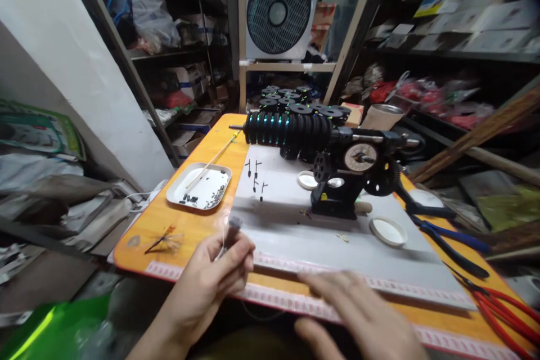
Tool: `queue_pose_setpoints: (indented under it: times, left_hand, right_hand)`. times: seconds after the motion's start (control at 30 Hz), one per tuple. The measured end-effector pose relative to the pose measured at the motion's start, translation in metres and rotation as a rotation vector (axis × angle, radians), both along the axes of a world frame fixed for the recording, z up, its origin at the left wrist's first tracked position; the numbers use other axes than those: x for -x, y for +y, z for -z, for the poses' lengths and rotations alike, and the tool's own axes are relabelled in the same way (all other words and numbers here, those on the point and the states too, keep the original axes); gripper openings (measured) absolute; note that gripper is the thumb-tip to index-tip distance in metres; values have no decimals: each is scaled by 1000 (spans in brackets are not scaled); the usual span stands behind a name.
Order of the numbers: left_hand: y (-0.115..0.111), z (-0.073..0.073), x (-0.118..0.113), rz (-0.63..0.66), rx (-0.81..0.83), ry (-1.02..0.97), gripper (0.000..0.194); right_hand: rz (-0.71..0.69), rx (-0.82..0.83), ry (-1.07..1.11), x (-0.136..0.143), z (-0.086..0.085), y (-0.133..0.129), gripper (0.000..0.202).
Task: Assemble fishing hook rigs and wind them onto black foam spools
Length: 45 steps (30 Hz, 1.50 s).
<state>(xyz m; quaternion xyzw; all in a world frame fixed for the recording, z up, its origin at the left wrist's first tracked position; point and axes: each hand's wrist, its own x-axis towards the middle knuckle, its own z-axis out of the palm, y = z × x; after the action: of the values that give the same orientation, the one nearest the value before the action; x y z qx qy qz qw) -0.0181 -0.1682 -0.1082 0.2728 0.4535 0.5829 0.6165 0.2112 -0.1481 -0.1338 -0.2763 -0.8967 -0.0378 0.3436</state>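
My left hand (221,264) is closed in a pinch near the front edge of the table. From its fingertips sticks up a small dark grey piece (235,223), blurred, with a thin pale line beside it. My right hand (358,315), smeared by motion, hovers over the table's front edge with thumb and fingers apart and nothing visible in them. Beyond my hands, several small black T-shaped parts (255,171) lie on a grey board (270,230). A black machine (337,180) with a ribbed cylinder and a round dial stands on this board.
A white tray (174,198) at left holds small black pieces and a thin stick (215,158). Round white dishes (388,232) sit by the machine. Blue-handled pliers (451,236) and red-handled pliers (502,309) lie at right. Black spools (299,108) and a fan (278,11) are behind.
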Motion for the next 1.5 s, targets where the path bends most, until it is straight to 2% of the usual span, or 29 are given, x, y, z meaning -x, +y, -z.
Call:
queue_pose_setpoints:
  times: [0.1,0.2,0.3,0.47,0.57,0.63,0.73,0.83,0.9,0.97,1.07,1.13,1.23,1.3,1.33,1.37,1.43,1.5]
  left_hand:
    - [-33,21,8,33,110,-124,29]
    - [-54,33,13,-10,151,-161,28]
    - [-67,35,14,-34,181,-162,31]
    - [-84,35,9,-66,247,-88,37]
    - [-91,41,7,-103,231,-13,39]
    - [-94,45,10,-162,178,41,40]
    - [-93,44,27,-338,52,91,34]
    - [-87,31,55,-502,-161,214,19]
    - [-83,20,76,-534,-296,370,13]
    - [-77,12,95,-541,-358,615,16]
    - [-68,6,114,-562,-325,1101,22]
    - [-59,5,119,-586,-303,1278,23]
    - [-44,7,120,-557,-227,1336,17]
    - [-36,12,122,-483,-128,1394,44]
    - [-32,16,124,-448,-85,1418,51]
    - [-30,20,125,-426,-57,1431,48]
    - [-28,27,125,-421,-45,1406,26]
    - [-31,30,116,-415,-80,1339,22]
  right_hand:
    - [46,28,77,-2,-23,9,32]
    - [-75,32,153,16,-28,13,39]
    - [-223,0,143,40,-25,13,38]
    - [-425,-79,-11,68,-27,18,32]
    - [-577,-44,-53,78,-27,22,31]
    - [-612,9,-75,81,-25,22,32]
    - [-574,110,-27,83,-21,20,25]
    - [-511,261,120,83,-20,17,20]
    - [-472,347,182,82,-20,15,19]
    - [-457,402,214,83,-21,15,20]
    - [-452,432,253,85,-19,16,23]
    - [-449,447,269,87,-17,17,23]
    - [-447,461,288,90,-14,19,23]
    - [-443,459,306,91,-13,20,21]
    - [-443,456,320,91,-13,20,20]
    - [-444,458,329,91,-13,21,19]
    - [-443,468,345,90,-14,21,18]
    - [-434,500,340,90,-16,20,17]
